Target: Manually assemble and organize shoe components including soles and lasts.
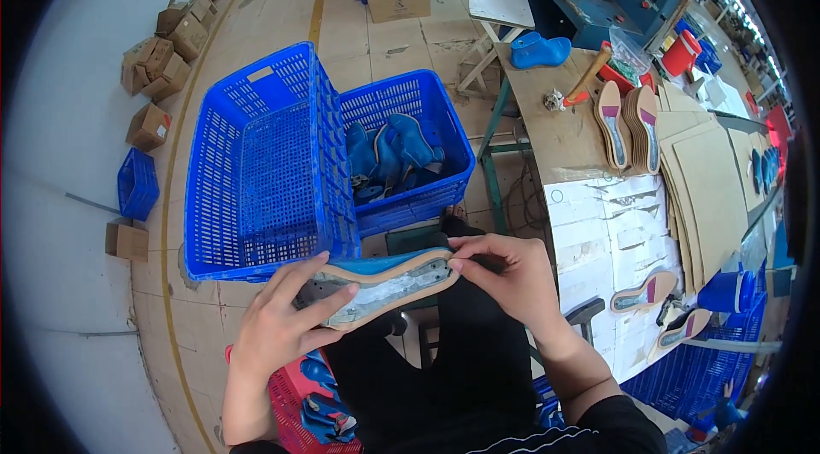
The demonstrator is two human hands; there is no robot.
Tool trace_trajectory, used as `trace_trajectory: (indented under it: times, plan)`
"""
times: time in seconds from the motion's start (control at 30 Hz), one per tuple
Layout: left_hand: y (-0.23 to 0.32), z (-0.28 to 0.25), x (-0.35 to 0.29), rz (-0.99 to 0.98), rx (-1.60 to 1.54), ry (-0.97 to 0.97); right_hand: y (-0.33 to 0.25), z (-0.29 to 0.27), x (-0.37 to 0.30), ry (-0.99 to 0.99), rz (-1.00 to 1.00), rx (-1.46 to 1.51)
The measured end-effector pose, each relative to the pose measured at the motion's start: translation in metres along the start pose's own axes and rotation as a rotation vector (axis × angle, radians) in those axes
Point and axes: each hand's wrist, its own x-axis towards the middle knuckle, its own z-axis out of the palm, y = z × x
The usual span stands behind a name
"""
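Observation:
Above my lap I hold a blue shoe last (386, 263) on its side, its bottom facing me. A tan-edged insole (401, 293) with a grey, worn-looking middle lies against that bottom. My left hand (286, 313) grips the wider end, fingers spread along the edge. At the narrower end, the thumb and forefinger of my right hand (504, 275) pinch the rim. Beyond my hands stands a blue crate (410, 219) with several blue lasts (414, 142) inside. Another blue crate (198, 223) leans tilted beside it on the left.
To my right, a worktable (555, 146) carries a hammer (589, 70), stacked insoles (642, 129), cardboard sheets (709, 189) and a blue last (540, 51). By my left leg sits a red crate (286, 394) with blue pieces. Cardboard boxes (397, 0) and a white stool (500, 5) stand farther off.

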Motion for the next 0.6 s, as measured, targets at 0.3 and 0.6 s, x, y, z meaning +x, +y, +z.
trace_trajectory:
  times: [0.3,0.6]
  plan:
    - [0.004,-0.002,0.0,-0.021,0.015,-0.031,-0.042,-0.007,-0.023,-0.224,-0.375,-0.25]
    - [0.005,0.0,0.002,-0.006,0.022,-0.008,-0.006,-0.02,-0.027,-0.01,-0.287,-0.276]
